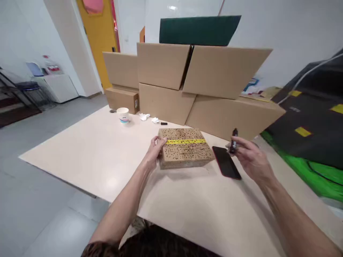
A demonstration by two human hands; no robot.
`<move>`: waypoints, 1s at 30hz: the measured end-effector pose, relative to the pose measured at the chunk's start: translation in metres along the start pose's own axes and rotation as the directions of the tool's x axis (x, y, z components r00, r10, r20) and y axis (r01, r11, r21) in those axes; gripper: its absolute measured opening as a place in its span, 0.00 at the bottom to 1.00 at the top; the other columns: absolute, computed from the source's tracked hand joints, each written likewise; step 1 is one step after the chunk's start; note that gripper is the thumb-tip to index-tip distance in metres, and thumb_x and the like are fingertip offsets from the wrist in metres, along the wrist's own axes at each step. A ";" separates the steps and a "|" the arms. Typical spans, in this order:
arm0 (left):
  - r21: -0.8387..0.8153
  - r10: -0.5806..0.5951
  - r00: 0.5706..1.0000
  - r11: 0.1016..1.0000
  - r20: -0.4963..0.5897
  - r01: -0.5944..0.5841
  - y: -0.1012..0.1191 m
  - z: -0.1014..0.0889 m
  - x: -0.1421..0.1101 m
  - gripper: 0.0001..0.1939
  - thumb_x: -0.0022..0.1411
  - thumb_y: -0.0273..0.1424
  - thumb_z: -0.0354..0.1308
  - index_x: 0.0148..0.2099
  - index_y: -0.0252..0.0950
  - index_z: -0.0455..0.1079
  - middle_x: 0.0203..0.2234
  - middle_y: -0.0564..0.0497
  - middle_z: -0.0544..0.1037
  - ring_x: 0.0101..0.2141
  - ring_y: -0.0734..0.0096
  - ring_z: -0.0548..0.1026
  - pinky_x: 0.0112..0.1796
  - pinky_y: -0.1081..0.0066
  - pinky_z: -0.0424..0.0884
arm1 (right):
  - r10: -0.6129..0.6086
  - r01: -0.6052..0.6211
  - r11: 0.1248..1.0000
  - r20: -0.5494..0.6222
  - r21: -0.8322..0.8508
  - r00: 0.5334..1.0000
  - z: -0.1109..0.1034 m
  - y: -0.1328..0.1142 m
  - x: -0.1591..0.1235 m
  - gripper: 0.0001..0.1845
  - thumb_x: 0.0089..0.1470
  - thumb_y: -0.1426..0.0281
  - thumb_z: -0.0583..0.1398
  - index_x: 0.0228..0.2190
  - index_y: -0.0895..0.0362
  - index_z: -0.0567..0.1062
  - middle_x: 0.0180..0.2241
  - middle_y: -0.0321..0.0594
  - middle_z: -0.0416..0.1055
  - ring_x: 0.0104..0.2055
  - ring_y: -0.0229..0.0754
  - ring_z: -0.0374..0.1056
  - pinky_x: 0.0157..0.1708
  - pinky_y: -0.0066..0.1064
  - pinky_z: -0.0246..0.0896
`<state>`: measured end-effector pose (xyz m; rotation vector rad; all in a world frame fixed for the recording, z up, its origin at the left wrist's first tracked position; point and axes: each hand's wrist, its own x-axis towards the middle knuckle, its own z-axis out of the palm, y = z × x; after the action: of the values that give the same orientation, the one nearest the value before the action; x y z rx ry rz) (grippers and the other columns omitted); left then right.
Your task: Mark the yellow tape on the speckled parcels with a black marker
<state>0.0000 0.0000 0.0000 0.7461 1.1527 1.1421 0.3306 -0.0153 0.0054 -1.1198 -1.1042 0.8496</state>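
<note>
A small cardboard box (184, 155) lies flat on the table, its top covered in dark spots and crossed by a strip of yellow tape (186, 141). My left hand (155, 151) grips the box's left side, thumb on the top edge and the other fingers partly hidden behind it. To the right, my right hand (250, 157) is raised above the table, closed around a black marker (234, 141) held nearly upright. Something pale shows by those fingers, too blurred to name. Just left of that hand lies a phone (227, 163) with a dark screen and a reddish edge.
Large cardboard boxes (166, 103) are stacked along the table's (88, 153) back, with a dark green box (198, 31) on top. In front of them are a paper cup (123, 115), crumpled tissues (144, 116) and a small black cap-like piece (164, 123). Black bulky material (318, 103) stands at right.
</note>
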 end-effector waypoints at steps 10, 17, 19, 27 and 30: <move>-0.020 -0.006 1.000 1.000 -0.014 0.006 0.001 0.000 -0.001 0.40 0.66 0.40 0.62 0.72 0.36 0.49 0.51 0.38 0.81 0.46 0.58 0.81 0.47 0.66 0.74 | -0.432 0.426 0.902 -0.107 -0.071 0.896 0.068 -0.019 -0.024 0.18 0.55 0.54 0.68 0.32 0.51 0.69 0.15 0.25 0.63 0.14 0.34 0.58 0.16 0.27 0.53; -0.012 -0.004 1.000 1.000 -0.011 0.003 0.001 0.000 -0.001 0.39 0.66 0.40 0.61 0.72 0.36 0.49 0.51 0.39 0.81 0.45 0.59 0.81 0.46 0.67 0.73 | -0.324 0.325 0.946 0.035 -0.020 0.945 0.098 -0.018 -0.028 0.19 0.58 0.51 0.65 0.30 0.51 0.69 0.16 0.28 0.63 0.16 0.34 0.57 0.15 0.28 0.51; -0.006 -0.003 1.000 1.000 -0.009 0.003 0.001 0.000 -0.001 0.39 0.67 0.40 0.61 0.72 0.36 0.49 0.50 0.39 0.81 0.44 0.59 0.81 0.46 0.67 0.73 | -0.322 0.325 0.944 0.066 -0.052 0.945 0.106 -0.020 -0.026 0.20 0.58 0.50 0.64 0.29 0.52 0.70 0.15 0.28 0.62 0.16 0.33 0.55 0.16 0.28 0.49; -0.022 0.003 1.000 1.000 -0.015 -0.003 0.001 0.001 -0.001 0.40 0.64 0.40 0.64 0.71 0.36 0.52 0.48 0.38 0.82 0.42 0.59 0.82 0.45 0.66 0.74 | -0.309 0.371 0.900 0.265 -0.230 0.913 0.127 -0.031 -0.015 0.21 0.58 0.51 0.63 0.26 0.53 0.70 0.19 0.29 0.57 0.20 0.33 0.52 0.21 0.30 0.48; -0.014 0.000 1.000 1.000 -0.013 0.000 0.002 0.001 -0.002 0.37 0.66 0.38 0.61 0.70 0.36 0.52 0.47 0.39 0.82 0.41 0.60 0.82 0.45 0.65 0.74 | -0.295 0.392 0.871 0.322 -0.295 0.900 0.129 -0.030 -0.014 0.21 0.56 0.53 0.65 0.22 0.54 0.69 0.20 0.30 0.59 0.22 0.34 0.53 0.23 0.30 0.48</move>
<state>0.0006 -0.0011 0.0025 0.7292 1.1545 1.1551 0.2019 -0.0026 0.0393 -1.0672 -1.6812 0.5333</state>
